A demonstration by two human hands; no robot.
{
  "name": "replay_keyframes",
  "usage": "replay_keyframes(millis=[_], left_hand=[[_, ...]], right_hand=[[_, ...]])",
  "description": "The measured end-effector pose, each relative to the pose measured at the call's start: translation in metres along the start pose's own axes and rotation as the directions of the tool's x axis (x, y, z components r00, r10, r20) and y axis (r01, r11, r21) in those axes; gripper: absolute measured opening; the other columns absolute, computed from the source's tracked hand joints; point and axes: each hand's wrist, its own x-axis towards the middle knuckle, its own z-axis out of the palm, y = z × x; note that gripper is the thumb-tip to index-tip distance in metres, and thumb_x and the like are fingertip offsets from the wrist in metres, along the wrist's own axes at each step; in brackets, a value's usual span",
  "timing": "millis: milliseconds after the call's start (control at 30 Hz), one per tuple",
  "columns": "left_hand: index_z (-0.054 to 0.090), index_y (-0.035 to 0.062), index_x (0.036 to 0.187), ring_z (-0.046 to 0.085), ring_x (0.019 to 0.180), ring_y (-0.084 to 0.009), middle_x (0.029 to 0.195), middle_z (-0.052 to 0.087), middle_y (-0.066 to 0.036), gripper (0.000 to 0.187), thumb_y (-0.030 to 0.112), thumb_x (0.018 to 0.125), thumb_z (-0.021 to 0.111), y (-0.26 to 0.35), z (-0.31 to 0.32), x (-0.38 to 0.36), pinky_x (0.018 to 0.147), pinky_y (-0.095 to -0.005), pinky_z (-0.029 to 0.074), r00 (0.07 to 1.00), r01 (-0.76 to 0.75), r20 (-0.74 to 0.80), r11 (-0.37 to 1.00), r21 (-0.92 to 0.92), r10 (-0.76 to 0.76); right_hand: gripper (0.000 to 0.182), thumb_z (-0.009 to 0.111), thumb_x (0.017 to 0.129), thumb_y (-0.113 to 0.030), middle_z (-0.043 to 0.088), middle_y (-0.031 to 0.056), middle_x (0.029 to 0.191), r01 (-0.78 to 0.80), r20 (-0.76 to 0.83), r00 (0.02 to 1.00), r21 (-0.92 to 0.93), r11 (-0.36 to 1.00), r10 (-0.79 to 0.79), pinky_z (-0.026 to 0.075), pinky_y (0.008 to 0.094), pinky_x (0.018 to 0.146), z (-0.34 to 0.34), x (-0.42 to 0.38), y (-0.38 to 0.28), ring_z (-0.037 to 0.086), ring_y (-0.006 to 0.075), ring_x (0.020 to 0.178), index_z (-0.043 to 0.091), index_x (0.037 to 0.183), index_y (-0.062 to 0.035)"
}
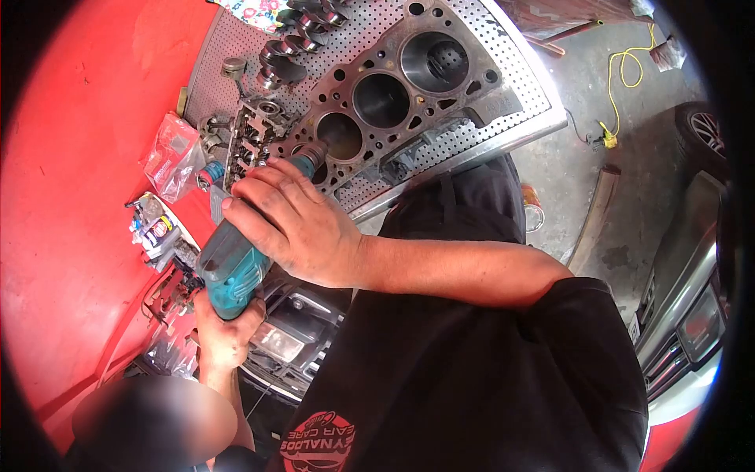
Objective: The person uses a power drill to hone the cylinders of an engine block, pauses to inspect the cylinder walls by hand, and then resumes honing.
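Observation:
My right hand (303, 228) rests over the front of a teal power drill (236, 267), its fingers wrapped across the top. My left hand (226, 334) is closed around the drill's rear end. The drill's front end (311, 157) points at the engine block (377, 147), by the bores nearest me. What is fitted in the drill, and how far it enters a bore, I cannot make out. Three round cylinder bores show wide open in the block's top face; another is partly hidden behind the drill.
The block lies on a perforated metal table (543, 86). Beside it are a crankshaft (285, 63), pistons (233, 69) and a valve-train assembly (250, 138). A plastic bag (173, 157) lies on the red surface at left. At right are a car (684, 267) and a yellow cord (617, 79).

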Motion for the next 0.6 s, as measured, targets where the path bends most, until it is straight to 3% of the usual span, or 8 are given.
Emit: replay_keyframes(millis=[400,600], left_hand=[[0.068,-0.001,0.096,0.058,0.073,-0.0091,0.083,0.066,0.001,0.015,-0.002,0.081,0.066,-0.006,0.006,0.013,0.067,-0.0268,0.048,0.999,-0.046,0.016,0.999,0.011,0.046],[0.068,-0.0014,0.096,0.059,0.075,-0.0087,0.084,0.067,0.0,0.016,-0.001,0.08,0.068,-0.005,0.008,0.016,0.07,-0.027,0.049,1.0,0.002,0.011,1.0,0.028,-0.002]], right_hand=[[0.056,0.063,0.081,-0.009,0.054,0.02,0.128,-0.008,0.024,1.0,0.014,1.0,0.007,0.043,0.057,0.112,-0.001,-0.005,0.012,0.057,0.0391,0.119,0.052,0.135,-0.0013],[0.058,0.063,0.08,-0.008,0.054,0.02,0.129,-0.016,0.034,0.999,0.008,1.0,0.016,0.043,0.0564,0.112,-0.001,-0.006,0.016,0.057,0.039,0.12,0.051,0.136,-0.0011]])
